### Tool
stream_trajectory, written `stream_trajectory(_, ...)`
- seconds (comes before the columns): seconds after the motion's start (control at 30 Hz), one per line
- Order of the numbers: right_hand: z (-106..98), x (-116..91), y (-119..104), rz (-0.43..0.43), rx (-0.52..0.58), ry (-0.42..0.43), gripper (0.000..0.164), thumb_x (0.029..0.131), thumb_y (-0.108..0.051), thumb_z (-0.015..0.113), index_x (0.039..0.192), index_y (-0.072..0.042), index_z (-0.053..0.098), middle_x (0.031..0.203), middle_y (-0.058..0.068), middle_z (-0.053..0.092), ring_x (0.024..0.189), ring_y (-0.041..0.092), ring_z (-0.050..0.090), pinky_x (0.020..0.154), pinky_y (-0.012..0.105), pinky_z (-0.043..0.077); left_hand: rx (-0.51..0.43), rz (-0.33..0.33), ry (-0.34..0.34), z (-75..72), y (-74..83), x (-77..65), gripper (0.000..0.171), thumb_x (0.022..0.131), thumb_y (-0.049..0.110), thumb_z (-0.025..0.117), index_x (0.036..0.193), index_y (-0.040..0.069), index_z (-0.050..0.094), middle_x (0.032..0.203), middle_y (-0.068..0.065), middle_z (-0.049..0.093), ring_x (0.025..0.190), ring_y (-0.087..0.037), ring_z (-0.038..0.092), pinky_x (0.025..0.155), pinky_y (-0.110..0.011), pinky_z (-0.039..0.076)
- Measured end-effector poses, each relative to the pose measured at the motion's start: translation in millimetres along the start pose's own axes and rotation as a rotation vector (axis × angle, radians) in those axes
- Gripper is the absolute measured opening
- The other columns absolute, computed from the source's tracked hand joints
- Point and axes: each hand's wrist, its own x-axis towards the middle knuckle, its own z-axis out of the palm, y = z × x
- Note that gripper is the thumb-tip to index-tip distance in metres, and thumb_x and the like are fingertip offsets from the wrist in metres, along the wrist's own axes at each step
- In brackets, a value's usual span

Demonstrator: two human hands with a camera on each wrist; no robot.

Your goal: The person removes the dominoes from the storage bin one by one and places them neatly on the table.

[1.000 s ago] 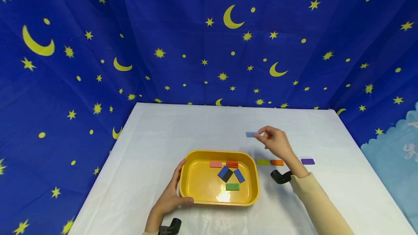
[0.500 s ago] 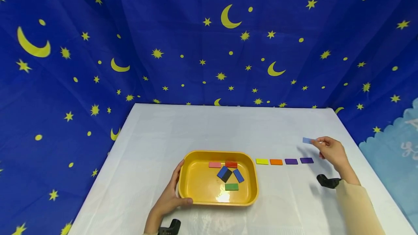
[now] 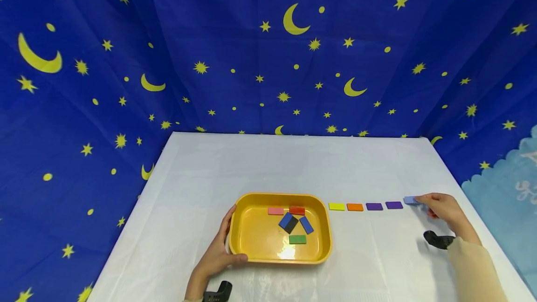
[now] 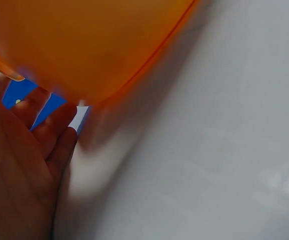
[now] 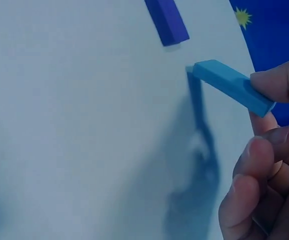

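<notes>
As R fingers [image 5: 280, 82] pinch blue blk [image 5: 229, 85], orange blk [image 3: 354, 207], head cam only

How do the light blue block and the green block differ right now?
Grip: the light blue block is pinched by the right hand; no hand touches the green block.
Place: the light blue block is outside the yellow tray, at the row's right end; the green block lies inside the tray.
Colour: light blue versus green.
Shared: both are small and rectangular.
</notes>
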Motion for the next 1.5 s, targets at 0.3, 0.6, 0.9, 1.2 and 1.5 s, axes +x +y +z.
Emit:
stream_trajectory(0.3, -4, 4, 8, 0.062, 0.055, -0.039, 0.055, 0.093, -0.039, 0.059, 0.109, 0.014, 0.056, 0.068, -0.001, 0.049, 0.062, 0.014, 0.048, 0.057, 0.028, 0.041, -0.009, 0.001, -0.001, 0.4, 0.8, 0.3, 0.117, 0.066, 0.008, 0.086, 0.152, 0.036, 0.012, 0.149, -0.003, 0.031, 0.133, -0.024, 0.031, 0.106, -0.029, 0.023)
stream_trajectory(0.6, -6, 9, 14, 0.191, 0.155, -0.025, 0.057, 0.089, -0.037, 0.065, 0.111, 0.014, 0.054, 0.072, 0.000, 0.050, 0.063, 0.016, 0.049, 0.059, 0.028, 0.042, 0.003, 0.009, 0.002, 1.2, 3.2, 0.0, 0.117, 0.065, 0.007, 0.086, 0.152, 0.036, 0.013, 0.150, -0.001, 0.030, 0.134, -0.022, 0.029, 0.106, -0.030, 0.022)
stream_trajectory(0.9, 0, 10, 15, 0.244, 0.167, 0.054, 0.053, 0.084, -0.033, 0.070, 0.107, 0.012, 0.054, 0.066, 0.001, 0.050, 0.057, 0.016, 0.049, 0.052, 0.027, 0.042, 0.004, 0.001, -0.003, 0.5, 1.7, -0.6, 0.118, 0.065, 0.008, 0.086, 0.152, 0.037, 0.012, 0.151, 0.000, 0.028, 0.134, -0.023, 0.029, 0.105, -0.033, 0.025)
stream_trajectory(1.2, 1, 9, 13, 0.249, 0.150, 0.060, 0.054, 0.086, -0.034, 0.069, 0.109, 0.012, 0.053, 0.070, 0.001, 0.052, 0.060, 0.016, 0.051, 0.054, 0.026, 0.045, -0.012, 0.031, -0.008, 0.5, -0.3, 0.1, 0.117, 0.066, 0.008, 0.086, 0.152, 0.034, 0.011, 0.152, -0.003, 0.026, 0.134, -0.025, 0.029, 0.104, -0.031, 0.027)
stream_trajectory(1.5, 1, 4, 11, 0.198, 0.146, 0.047, 0.049, 0.087, -0.034, 0.068, 0.105, 0.011, 0.057, 0.074, 0.001, 0.054, 0.063, 0.017, 0.051, 0.056, 0.027, 0.046, -0.008, 0.012, 0.000, 0.9, 1.6, -0.2, 0.117, 0.065, 0.007, 0.086, 0.152, 0.036, 0.013, 0.151, 0.000, 0.028, 0.134, -0.022, 0.029, 0.106, -0.031, 0.023)
